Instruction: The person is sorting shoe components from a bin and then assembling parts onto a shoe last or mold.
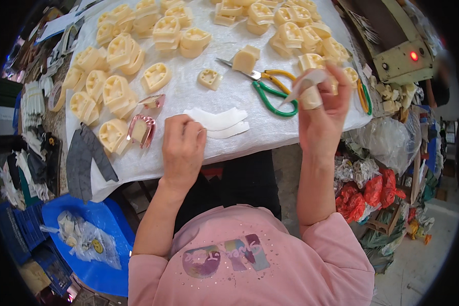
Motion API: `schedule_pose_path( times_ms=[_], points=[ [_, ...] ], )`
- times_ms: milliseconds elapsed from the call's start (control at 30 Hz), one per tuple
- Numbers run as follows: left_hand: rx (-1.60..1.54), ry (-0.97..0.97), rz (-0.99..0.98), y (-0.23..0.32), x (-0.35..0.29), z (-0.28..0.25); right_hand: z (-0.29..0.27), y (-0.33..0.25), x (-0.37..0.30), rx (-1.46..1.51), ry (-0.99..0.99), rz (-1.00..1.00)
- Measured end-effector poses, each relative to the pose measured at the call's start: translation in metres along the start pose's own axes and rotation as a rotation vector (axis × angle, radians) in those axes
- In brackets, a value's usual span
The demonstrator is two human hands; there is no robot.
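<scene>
My left hand (182,148) is closed at the table's near edge, fingers curled down against the left end of some curved white strips (219,121). What is between its fingertips is hidden. My right hand (325,109) is raised at the right, pinching a thin curled white strip (311,80); a beige wrap (311,98) covers the thumb. Between the hands lie scissors (278,97) with green and yellow handles, blades partly apart. A cream moulded block (246,58) stands by the blades, and a smaller hollowed one (209,78) lies farther left. Shiny pink-copper pieces (142,130) sit left of my left hand.
Many cream hollowed blocks (122,53) crowd the white-covered table (188,76). Dark grey strips (89,163) hang over its left corner. A blue plastic chair (102,229) holds a clear bag. A machine with a red light (413,56) stands right, above red plastic bags (375,191).
</scene>
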State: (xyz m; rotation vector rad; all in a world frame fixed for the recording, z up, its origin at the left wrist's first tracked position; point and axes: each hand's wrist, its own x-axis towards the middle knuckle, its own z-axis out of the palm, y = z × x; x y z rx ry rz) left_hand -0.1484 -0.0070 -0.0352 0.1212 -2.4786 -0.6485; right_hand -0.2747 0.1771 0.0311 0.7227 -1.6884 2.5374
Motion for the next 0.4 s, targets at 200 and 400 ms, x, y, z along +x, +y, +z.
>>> schedule_pose_path(
  times_ms=[200, 400],
  points=[
    [-0.171, 0.046, 0.069, 0.016, 0.01, -0.02, 0.023, 0.021, -0.023, -0.138, -0.221, 0.156],
    [-0.618, -0.173, -0.27, 0.024, 0.01, -0.015, 0.027, 0.019, -0.001, -0.189, -0.725, 0.097]
  ],
)
